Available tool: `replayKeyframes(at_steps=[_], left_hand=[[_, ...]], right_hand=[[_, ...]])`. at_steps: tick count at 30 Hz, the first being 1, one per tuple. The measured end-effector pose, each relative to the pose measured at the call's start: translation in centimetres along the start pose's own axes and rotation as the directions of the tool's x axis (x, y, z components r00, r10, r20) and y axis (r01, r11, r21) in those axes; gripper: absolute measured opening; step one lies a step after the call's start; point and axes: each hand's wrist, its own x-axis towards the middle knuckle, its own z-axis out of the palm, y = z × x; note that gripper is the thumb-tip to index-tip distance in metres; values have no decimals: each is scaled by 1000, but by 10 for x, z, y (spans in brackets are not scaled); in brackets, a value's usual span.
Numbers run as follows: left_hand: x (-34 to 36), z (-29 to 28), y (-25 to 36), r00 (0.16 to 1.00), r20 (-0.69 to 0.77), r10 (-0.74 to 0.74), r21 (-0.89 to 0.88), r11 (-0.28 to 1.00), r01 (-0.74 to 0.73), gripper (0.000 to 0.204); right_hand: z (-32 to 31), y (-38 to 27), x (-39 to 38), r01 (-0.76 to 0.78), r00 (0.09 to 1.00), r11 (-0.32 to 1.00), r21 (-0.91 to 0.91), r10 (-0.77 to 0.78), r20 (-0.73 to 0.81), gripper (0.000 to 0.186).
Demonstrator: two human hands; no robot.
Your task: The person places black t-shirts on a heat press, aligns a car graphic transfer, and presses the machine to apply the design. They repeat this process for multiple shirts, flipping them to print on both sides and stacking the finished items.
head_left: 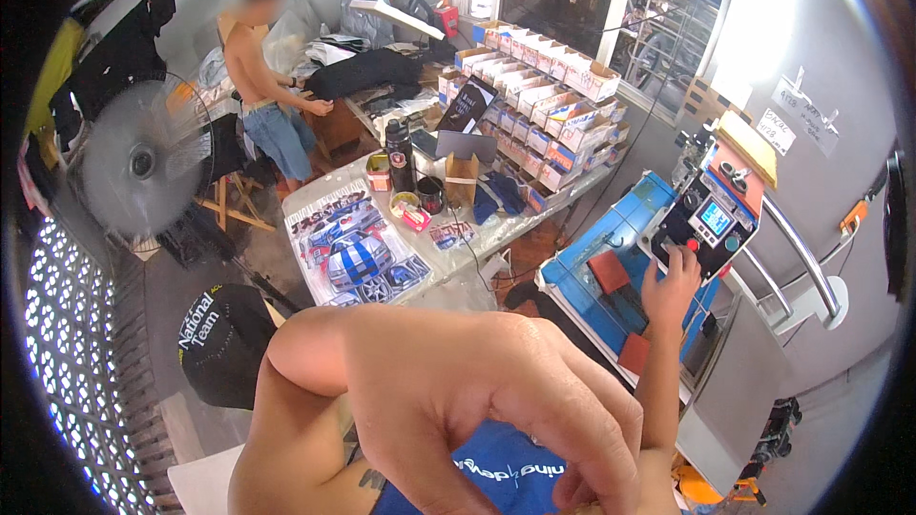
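Close in front, my left hand (515, 372) is raised on a bent arm with its fingers curled down. Its fingertips leave the lower edge, so whatever they may hold is hidden. My right hand (674, 284) reaches forward to the black control panel (704, 229) of a heat press, its fingers spread near a red button and a green one. A lit blue display (714, 216) sits above them. Left of that hand is the blue press bed (582, 253), with a reddish-brown pad (609, 272) and a second pad (634, 353) on it.
A table ahead carries a printed car sheet (358, 253), a black bottle (399, 157) and stacked open boxes (553, 105). A fan (143, 162) stands left, near a black lettered cloth item (224, 348). Another person (267, 95) stands at a far table. Metal press handles (806, 267) jut out right.
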Motion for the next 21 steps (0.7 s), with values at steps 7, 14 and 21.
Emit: replayKeyframes(at_steps=[7,14,21], left_hand=[[8,27,-6,991,42,125,47,991,-127,39],[10,59,-10,988,12,151,3,988,-151,39],[-4,80,-9,998,-14,56,47,997,-55,37]], right_hand=[[3,13,5,-50,951,988,-145,91,294,54],[3,13,0,-62,933,975,-212,132,335,60],[5,15,1,-57,926,977,-207,129,356,62]])
